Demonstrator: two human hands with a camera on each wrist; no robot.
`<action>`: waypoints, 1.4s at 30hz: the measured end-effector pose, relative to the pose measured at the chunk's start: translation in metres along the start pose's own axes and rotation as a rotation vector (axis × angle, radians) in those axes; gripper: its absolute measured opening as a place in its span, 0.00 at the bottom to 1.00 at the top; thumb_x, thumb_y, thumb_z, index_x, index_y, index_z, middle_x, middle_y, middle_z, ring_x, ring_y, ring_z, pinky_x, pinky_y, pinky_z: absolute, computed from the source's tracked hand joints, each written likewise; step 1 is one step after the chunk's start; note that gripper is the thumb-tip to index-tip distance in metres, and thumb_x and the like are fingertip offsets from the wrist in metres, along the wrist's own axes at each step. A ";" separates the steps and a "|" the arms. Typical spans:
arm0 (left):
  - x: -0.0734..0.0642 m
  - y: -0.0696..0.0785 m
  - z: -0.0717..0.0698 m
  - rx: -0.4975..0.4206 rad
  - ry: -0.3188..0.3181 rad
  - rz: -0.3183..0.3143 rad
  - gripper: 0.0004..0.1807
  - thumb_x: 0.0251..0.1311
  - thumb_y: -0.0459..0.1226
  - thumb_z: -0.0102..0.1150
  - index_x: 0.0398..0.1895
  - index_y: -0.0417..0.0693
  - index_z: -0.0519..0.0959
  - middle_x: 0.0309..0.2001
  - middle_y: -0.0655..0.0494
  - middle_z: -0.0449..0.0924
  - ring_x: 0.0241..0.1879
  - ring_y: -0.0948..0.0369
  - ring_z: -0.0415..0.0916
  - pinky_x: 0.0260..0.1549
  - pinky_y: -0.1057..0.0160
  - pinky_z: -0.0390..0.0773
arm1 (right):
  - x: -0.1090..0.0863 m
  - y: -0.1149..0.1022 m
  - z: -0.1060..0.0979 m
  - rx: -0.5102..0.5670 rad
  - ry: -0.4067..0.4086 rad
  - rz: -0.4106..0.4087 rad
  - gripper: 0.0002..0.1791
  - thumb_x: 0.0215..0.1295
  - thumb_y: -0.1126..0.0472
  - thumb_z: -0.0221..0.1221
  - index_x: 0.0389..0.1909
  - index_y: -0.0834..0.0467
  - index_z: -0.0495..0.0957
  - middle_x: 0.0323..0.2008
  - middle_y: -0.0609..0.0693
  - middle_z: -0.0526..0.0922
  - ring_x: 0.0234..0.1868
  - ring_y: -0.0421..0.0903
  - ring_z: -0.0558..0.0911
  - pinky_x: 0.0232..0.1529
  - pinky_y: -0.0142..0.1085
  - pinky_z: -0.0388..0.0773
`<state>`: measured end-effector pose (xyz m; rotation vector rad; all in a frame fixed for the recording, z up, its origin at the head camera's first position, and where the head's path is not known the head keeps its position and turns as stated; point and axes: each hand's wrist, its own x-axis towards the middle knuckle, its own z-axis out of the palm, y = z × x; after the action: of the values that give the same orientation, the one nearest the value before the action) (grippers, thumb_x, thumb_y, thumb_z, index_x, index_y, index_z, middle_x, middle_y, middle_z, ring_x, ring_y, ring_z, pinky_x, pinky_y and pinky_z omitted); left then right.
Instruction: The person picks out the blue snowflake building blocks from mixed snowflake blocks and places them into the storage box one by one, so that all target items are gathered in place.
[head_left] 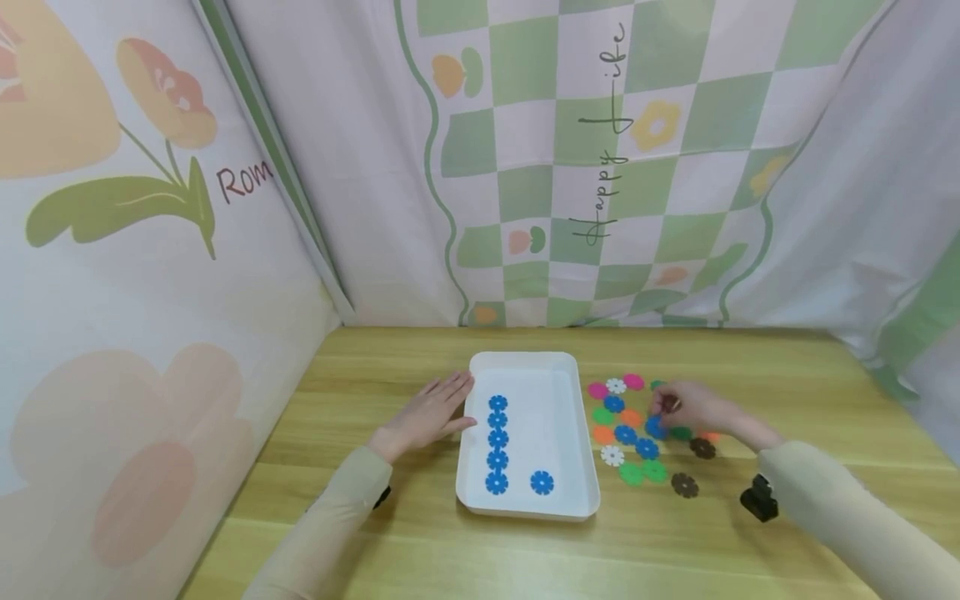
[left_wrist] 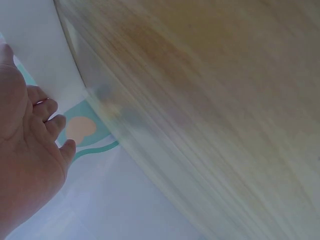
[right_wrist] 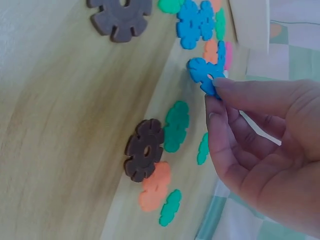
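My right hand pinches a blue snowflake disc between thumb and fingertips, holding it tilted over the loose discs in the right wrist view. My left hand rests against the left rim of a white tray, its fingers extended. From the left wrist view, the left hand touches the tray's outer side with loosely bent fingers. Inside the tray, several blue discs form a column along the left. Apart from them, a single blue disc lies at the tray's near right.
Right of the tray, loose discs lie scattered on the wooden table: blue, light green, orange, white, pink and brown. A patterned curtain hangs behind the table.
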<state>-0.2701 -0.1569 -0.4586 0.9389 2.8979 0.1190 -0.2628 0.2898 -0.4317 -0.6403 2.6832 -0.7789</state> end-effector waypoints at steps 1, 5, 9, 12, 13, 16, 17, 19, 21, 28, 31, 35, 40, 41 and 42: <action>0.000 0.000 0.000 -0.002 0.002 0.001 0.42 0.74 0.60 0.37 0.79 0.44 0.48 0.80 0.49 0.45 0.80 0.52 0.45 0.79 0.48 0.50 | 0.000 -0.001 -0.001 -0.002 0.004 -0.001 0.05 0.57 0.68 0.63 0.34 0.62 0.79 0.35 0.53 0.83 0.36 0.41 0.78 0.35 0.27 0.77; -0.001 0.000 -0.001 -0.009 0.006 0.000 0.42 0.74 0.60 0.38 0.79 0.44 0.48 0.80 0.49 0.45 0.80 0.52 0.45 0.79 0.47 0.50 | 0.002 -0.007 -0.004 0.011 0.016 0.009 0.04 0.61 0.65 0.63 0.35 0.60 0.80 0.35 0.51 0.84 0.37 0.41 0.79 0.34 0.28 0.78; -0.001 -0.001 0.000 -0.003 0.006 -0.003 0.42 0.74 0.60 0.37 0.79 0.44 0.47 0.81 0.50 0.44 0.80 0.52 0.44 0.79 0.47 0.50 | 0.006 -0.019 -0.006 0.041 0.021 0.008 0.04 0.63 0.62 0.63 0.36 0.59 0.80 0.35 0.49 0.84 0.35 0.40 0.79 0.33 0.29 0.78; 0.000 -0.001 0.000 0.001 0.004 -0.003 0.42 0.74 0.61 0.37 0.79 0.44 0.47 0.81 0.50 0.44 0.80 0.52 0.44 0.79 0.47 0.49 | 0.009 -0.033 -0.008 0.065 0.020 -0.001 0.05 0.63 0.62 0.63 0.36 0.59 0.80 0.36 0.50 0.83 0.35 0.41 0.79 0.34 0.32 0.79; 0.000 -0.001 0.000 0.001 0.004 -0.002 0.42 0.74 0.61 0.37 0.79 0.44 0.47 0.81 0.49 0.44 0.80 0.52 0.44 0.79 0.47 0.49 | 0.010 -0.038 -0.008 0.072 0.017 0.001 0.05 0.64 0.62 0.63 0.37 0.59 0.80 0.36 0.50 0.83 0.35 0.41 0.79 0.34 0.32 0.79; -0.001 -0.001 -0.001 0.000 0.002 -0.001 0.42 0.74 0.61 0.37 0.79 0.44 0.47 0.81 0.50 0.44 0.80 0.52 0.44 0.79 0.48 0.49 | 0.014 -0.052 -0.007 0.088 0.010 0.005 0.04 0.65 0.62 0.62 0.36 0.59 0.79 0.36 0.50 0.83 0.35 0.42 0.79 0.35 0.33 0.79; -0.001 -0.001 -0.001 0.000 0.003 -0.001 0.42 0.74 0.61 0.37 0.79 0.44 0.47 0.81 0.50 0.44 0.80 0.52 0.44 0.79 0.48 0.50 | 0.016 -0.055 -0.006 0.092 0.009 0.004 0.04 0.65 0.62 0.62 0.36 0.59 0.79 0.37 0.50 0.84 0.35 0.42 0.79 0.34 0.34 0.79; 0.000 -0.001 -0.001 -0.001 0.001 0.001 0.42 0.73 0.61 0.37 0.79 0.45 0.47 0.81 0.50 0.44 0.80 0.52 0.44 0.79 0.48 0.50 | 0.019 -0.062 -0.004 0.091 0.003 0.002 0.04 0.65 0.61 0.62 0.36 0.58 0.79 0.36 0.50 0.84 0.35 0.42 0.78 0.34 0.33 0.78; 0.000 -0.001 -0.001 0.000 -0.004 -0.001 0.42 0.73 0.61 0.37 0.79 0.45 0.47 0.81 0.50 0.43 0.80 0.53 0.43 0.79 0.48 0.49 | 0.023 -0.068 -0.002 0.097 -0.002 -0.003 0.04 0.65 0.61 0.62 0.37 0.58 0.80 0.36 0.50 0.84 0.34 0.42 0.78 0.34 0.33 0.78; 0.001 -0.002 0.001 0.006 -0.003 -0.003 0.42 0.73 0.61 0.37 0.80 0.46 0.47 0.81 0.51 0.43 0.81 0.53 0.43 0.79 0.49 0.49 | 0.037 -0.087 0.010 0.127 -0.014 -0.062 0.03 0.64 0.62 0.63 0.35 0.58 0.80 0.34 0.49 0.84 0.34 0.42 0.78 0.35 0.34 0.79; 0.000 -0.002 0.001 0.008 0.002 -0.002 0.42 0.73 0.61 0.37 0.79 0.45 0.47 0.81 0.50 0.44 0.80 0.53 0.44 0.79 0.48 0.50 | 0.044 -0.096 0.018 0.157 -0.036 -0.079 0.03 0.63 0.64 0.64 0.33 0.60 0.80 0.32 0.51 0.85 0.34 0.43 0.80 0.35 0.37 0.82; 0.000 -0.001 0.001 0.007 -0.001 -0.005 0.42 0.73 0.61 0.37 0.79 0.45 0.47 0.81 0.50 0.44 0.80 0.53 0.44 0.79 0.48 0.50 | 0.053 -0.106 0.029 0.171 -0.080 -0.065 0.03 0.63 0.66 0.64 0.32 0.60 0.80 0.31 0.50 0.85 0.32 0.42 0.82 0.36 0.38 0.86; 0.000 -0.001 0.000 0.005 -0.003 -0.006 0.42 0.73 0.61 0.37 0.79 0.45 0.47 0.81 0.51 0.44 0.80 0.53 0.44 0.79 0.48 0.50 | 0.063 -0.116 0.046 0.130 -0.099 -0.051 0.03 0.62 0.66 0.64 0.30 0.58 0.80 0.30 0.47 0.84 0.30 0.39 0.81 0.35 0.31 0.84; 0.000 -0.001 0.001 0.005 -0.001 -0.005 0.42 0.73 0.61 0.38 0.79 0.45 0.47 0.81 0.50 0.44 0.80 0.53 0.44 0.79 0.48 0.50 | 0.064 -0.118 0.050 0.124 -0.098 -0.052 0.04 0.62 0.67 0.64 0.29 0.58 0.80 0.30 0.47 0.84 0.30 0.39 0.81 0.35 0.31 0.84; 0.000 -0.001 0.001 0.006 0.000 -0.006 0.42 0.73 0.61 0.38 0.79 0.46 0.47 0.81 0.51 0.44 0.80 0.53 0.44 0.79 0.48 0.50 | 0.065 -0.119 0.053 0.121 -0.098 -0.050 0.04 0.62 0.67 0.64 0.29 0.58 0.79 0.29 0.47 0.83 0.30 0.39 0.80 0.34 0.31 0.84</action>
<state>-0.2706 -0.1581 -0.4596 0.9313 2.9022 0.1101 -0.2587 0.1447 -0.4172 -0.6995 2.5189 -0.8912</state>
